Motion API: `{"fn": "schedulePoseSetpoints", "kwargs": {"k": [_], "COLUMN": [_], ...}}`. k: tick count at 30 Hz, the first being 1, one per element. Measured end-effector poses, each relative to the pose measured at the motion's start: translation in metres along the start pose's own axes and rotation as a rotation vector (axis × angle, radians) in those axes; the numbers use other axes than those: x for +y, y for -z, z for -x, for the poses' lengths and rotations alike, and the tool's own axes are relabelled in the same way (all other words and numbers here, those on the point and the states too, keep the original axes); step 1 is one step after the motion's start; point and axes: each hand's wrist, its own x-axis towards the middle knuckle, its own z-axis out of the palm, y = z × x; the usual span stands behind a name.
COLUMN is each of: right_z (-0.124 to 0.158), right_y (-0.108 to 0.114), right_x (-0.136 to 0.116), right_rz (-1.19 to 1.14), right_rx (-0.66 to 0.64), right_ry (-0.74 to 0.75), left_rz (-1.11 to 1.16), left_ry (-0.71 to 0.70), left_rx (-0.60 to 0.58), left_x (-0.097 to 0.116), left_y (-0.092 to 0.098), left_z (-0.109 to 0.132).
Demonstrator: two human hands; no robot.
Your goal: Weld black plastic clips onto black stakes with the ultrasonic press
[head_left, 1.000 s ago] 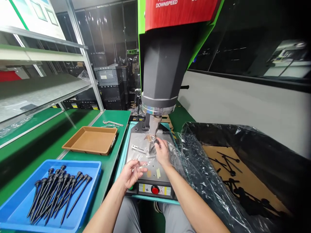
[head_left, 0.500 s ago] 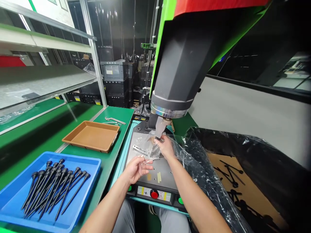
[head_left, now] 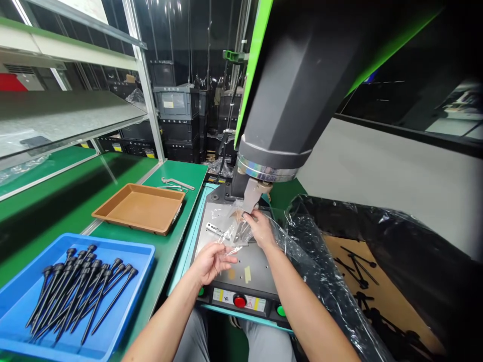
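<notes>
My left hand [head_left: 211,261] pinches the near end of a small clear plastic bag [head_left: 231,240] above the grey machine plate [head_left: 256,264]. My right hand [head_left: 260,229] grips the far end of the same bag just under the metal press tip [head_left: 251,196] of the big black and green machine head [head_left: 287,110]. A thin dark part seems to lie inside the bag, but I cannot make it out clearly. Both hands have their fingers closed on the film.
A blue tray [head_left: 124,317] with several black pins [head_left: 75,291] sits at the near left, a brown tray [head_left: 113,213] behind it. A red button [head_left: 240,301] and green buttons front the machine. A black-lined box [head_left: 377,281] holding black parts stands at the right.
The view has tilted and moved closer to the machine. Both hands have stayed on the clear bag under the press tip, with the left hand shifting slightly nearer.
</notes>
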Motion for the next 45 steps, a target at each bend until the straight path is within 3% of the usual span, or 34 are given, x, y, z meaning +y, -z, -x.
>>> {"fn": "schedulePoseSetpoints", "kwargs": {"k": [7,14,19,26,38,45], "right_z": [0.006,0.027,0.042,0.044,0.022,0.044], "right_y": [0.005,0.028,0.039,0.045,0.056,0.045], "right_x": [0.012,0.037,0.042,0.044,0.043,0.069], "right_rz": [-0.071,0.119,0.263,0.249,0.451,0.261], "right_rx": [0.018,0.103,0.081,-0.083,0.011,-0.139], "right_ry": [-0.019,0.025,0.185,0.114,0.316,0.179], "left_rz": [-0.077,-0.253,-0.362,-0.386,-0.396,-0.383], "left_ry": [-0.037,-0.095,-0.15,-0.194,-0.194,-0.203], "left_rx": [0.031,0.072,0.116,0.175,0.207,0.201], "left_x": [-0.002,-0.009,-0.015,-0.019,-0.022,-0.025], "left_y": [0.0,0.005,0.016,0.025,0.024,0.026], "left_z": [-0.002,-0.002,0.003,0.004,0.002,0.002]}}
